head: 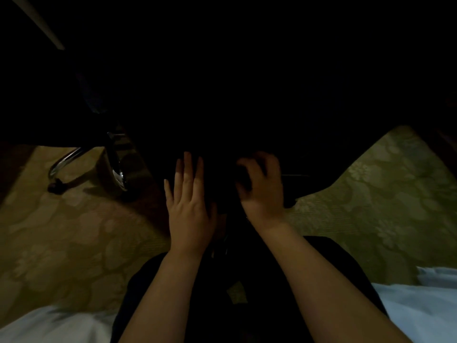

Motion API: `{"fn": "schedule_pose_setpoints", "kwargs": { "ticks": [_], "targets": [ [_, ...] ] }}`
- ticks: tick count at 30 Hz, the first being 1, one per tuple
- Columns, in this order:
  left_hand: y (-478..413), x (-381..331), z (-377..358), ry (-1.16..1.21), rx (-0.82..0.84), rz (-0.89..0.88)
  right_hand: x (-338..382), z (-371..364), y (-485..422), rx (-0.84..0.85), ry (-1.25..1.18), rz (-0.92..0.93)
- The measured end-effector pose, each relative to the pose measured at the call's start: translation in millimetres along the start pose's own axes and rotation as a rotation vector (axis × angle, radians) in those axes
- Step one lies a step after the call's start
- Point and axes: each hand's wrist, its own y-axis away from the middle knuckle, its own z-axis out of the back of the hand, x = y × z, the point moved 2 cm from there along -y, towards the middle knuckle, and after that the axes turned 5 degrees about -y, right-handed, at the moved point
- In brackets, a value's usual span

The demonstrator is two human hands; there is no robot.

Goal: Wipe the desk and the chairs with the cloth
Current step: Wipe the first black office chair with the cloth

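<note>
Very dark scene; most of the far half lost in shadow. Left hand [189, 201] laid flat, fingers spread and straight, pressed on a dark surface that reads as a black chair [222, 134] seat or back, though its outline cannot be made out. Right hand [262, 186] just beside it, fingers curled as if bunched on something dark; whether the cloth sits in that grip cannot be told, since nothing cloth-like separates from the blackness. Hands close together, not touching.

To the left, chrome legs and a caster of a second chair [113, 167] standing on patterned carpet [74, 219]. Pale edge of what may be the bench [37, 23] at far left, high up and well apart from the hands. White bedding [420, 305] at near right and near left.

Likely step: wiping the dark chair, one hand bracing, the other rubbing. Progress cannot be judged from here.

Risks from here: patches missed, because dark fabric in poor light shows neither dust nor wet streaks. A chair on casters rolling away under a hard push if the bracing hand lifts. A dark cloth slipping to the floor and vanishing against shadow. Curled fingers catching on a seam or an unseen armrest edge. Bench easily forgotten, sitting far off in the gloom.
</note>
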Motion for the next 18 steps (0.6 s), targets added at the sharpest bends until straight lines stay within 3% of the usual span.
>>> {"fn": "schedule_pose_setpoints", "kwargs": {
  "ticks": [4, 6, 12, 14, 18],
  "targets": [
    [-5, 0, -6, -0.014, 0.011, 0.037, -5, 34, -23, -0.452, -0.074, -0.197],
    [-6, 1, -6, -0.024, 0.014, 0.038, 3, 22, -25, -0.421, -0.031, -0.170],
    [-11, 17, -3, 0.061, 0.000, 0.108, 16, -18, -5, -0.058, 0.073, 0.041],
    [-12, 22, -2, 0.195, 0.000, 0.183, 8, -3, -5, -0.094, 0.033, 0.017],
    [-9, 14, 2, 0.278, -0.053, 0.184, -22, 50, -15, -0.388, 0.014, -0.230]
  ]
}}
